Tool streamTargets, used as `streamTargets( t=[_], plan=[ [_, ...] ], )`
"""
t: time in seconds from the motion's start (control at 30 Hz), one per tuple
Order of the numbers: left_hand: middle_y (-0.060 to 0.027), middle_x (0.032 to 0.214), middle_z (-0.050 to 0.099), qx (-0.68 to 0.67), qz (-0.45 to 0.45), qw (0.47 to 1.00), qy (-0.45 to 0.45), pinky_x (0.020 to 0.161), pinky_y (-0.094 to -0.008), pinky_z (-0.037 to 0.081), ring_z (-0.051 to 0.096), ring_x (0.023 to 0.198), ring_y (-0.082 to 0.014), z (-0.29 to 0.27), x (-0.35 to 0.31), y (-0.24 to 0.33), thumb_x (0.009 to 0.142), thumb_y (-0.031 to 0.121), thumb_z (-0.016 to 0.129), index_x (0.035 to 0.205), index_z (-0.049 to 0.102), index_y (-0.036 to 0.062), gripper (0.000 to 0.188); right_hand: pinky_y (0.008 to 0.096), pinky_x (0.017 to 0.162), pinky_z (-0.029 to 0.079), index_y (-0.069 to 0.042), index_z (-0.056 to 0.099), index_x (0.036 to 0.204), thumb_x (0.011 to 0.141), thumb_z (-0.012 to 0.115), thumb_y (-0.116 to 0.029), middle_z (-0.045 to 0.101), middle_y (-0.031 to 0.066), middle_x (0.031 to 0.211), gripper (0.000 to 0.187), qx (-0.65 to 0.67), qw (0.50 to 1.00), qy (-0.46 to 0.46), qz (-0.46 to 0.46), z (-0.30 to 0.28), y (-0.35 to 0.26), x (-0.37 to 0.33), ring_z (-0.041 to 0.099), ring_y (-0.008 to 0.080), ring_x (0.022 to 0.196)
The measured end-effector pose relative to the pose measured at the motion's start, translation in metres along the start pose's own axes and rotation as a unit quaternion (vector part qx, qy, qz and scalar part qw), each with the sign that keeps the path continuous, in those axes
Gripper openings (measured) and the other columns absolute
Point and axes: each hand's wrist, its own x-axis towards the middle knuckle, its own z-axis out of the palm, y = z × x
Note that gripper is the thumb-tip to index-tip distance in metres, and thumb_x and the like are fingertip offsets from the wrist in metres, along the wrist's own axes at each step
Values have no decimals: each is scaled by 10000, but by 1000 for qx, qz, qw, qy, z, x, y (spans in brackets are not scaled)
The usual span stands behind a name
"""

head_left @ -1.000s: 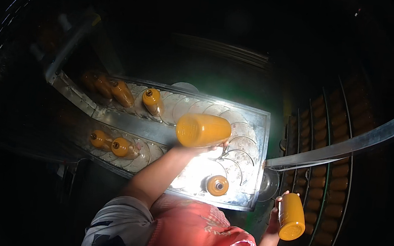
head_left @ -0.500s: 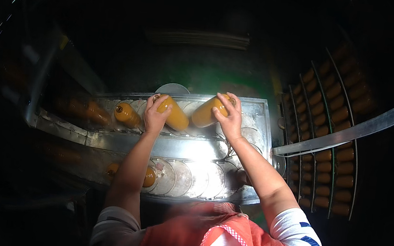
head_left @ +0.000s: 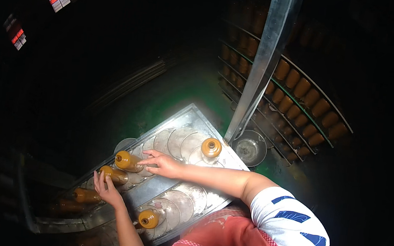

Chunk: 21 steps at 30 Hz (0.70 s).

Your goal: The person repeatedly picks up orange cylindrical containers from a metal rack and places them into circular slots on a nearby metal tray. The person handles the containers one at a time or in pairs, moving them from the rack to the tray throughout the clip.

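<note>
On a metal-framed conveyor point(head_left: 182, 143) of overlapping round plates stand several amber-brown glass bottles with narrow necks. My left hand point(head_left: 108, 192) is at the near side of one bottle point(head_left: 117, 176), fingers spread and the tips at its top. My right hand point(head_left: 163, 164) reaches left across the conveyor, its fingers stretched out and apart beside another bottle point(head_left: 128, 162). Whether those fingertips touch the glass, I cannot tell. An upright bottle point(head_left: 211, 148) stands at the right bend, and one more bottle point(head_left: 149, 218) is on the near lane.
A metal divider point(head_left: 151, 190) runs between the two lanes. Beyond the right corner rises a long metal bar point(head_left: 257, 66). A metal bucket point(head_left: 250, 148) is on the floor beside racks point(head_left: 303, 89) filled with amber bottles. Another bottle point(head_left: 85, 195) stands farther left.
The view has turned to the right. Earlier each hand gripped a tilted bottle; now the fingers of both hands are spread, and the bottles near them stand on the conveyor.
</note>
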Motion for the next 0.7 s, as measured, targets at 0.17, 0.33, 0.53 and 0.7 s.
streamTargets(
  t=[0.17, 0.33, 0.53, 0.7],
  plan=[
    [-63, 984, 634, -279, -115, 953, -3, 692, -263, 499, 584, 820, -140, 77, -123, 100, 965, 10, 507, 1050, 655, -34, 177, 332, 953, 481, -99, 693, 1224, 938, 622, -83, 626, 92, 1194, 296, 10, 999, 26, 37, -133, 38, -149, 613, 231, 1103],
    [-93, 907, 648, -472, -128, 831, -267, 658, -272, 560, 633, 744, -146, 184, -220, 253, 943, -37, 541, 1034, 659, -40, 149, 320, 925, 491, -79, 685, 1222, 965, 626, -139, 642, 73, 1145, 271, -40, 979, 197, 37, -299, 32, -271, 610, 181, 1072],
    [-80, 957, 687, -457, -186, 765, -413, 668, -253, 565, 648, 782, -130, 314, -295, 454, 953, 6, 610, 1086, 675, -25, 151, 266, 841, 483, -77, 709, 1171, 936, 620, -58, 637, 52, 1054, 252, -39, 930, 359, 72, -495, -19, -440, 615, 135, 968],
    [-50, 1069, 641, -398, -20, 775, -489, 701, -248, 552, 634, 870, -110, 420, -257, 598, 944, 5, 622, 1179, 667, 6, 240, 240, 774, 501, -25, 707, 1140, 937, 621, -37, 635, 47, 1044, 222, 59, 849, 513, 111, -606, -43, -554, 619, 117, 891]
  ],
)
